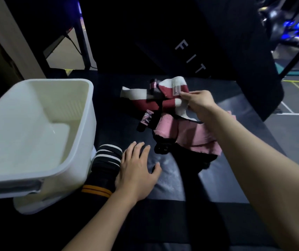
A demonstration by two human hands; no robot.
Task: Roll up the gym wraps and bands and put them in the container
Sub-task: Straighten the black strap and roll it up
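While the right hand (pixel 198 102) pinches the maroon-and-white wrap (pixel 165 94), the left hand (pixel 137 171) lies released on the black padded bench (pixel 172 180).

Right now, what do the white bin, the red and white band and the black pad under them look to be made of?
The bin looks like moulded plastic: smooth, slightly glossy walls with a ribbed inner side. The red and white band, pinched by the right hand, seems soft knitted or woven fabric, since it folds limply. The pad looks like vinyl or leatherette: dark, with a dull sheen.
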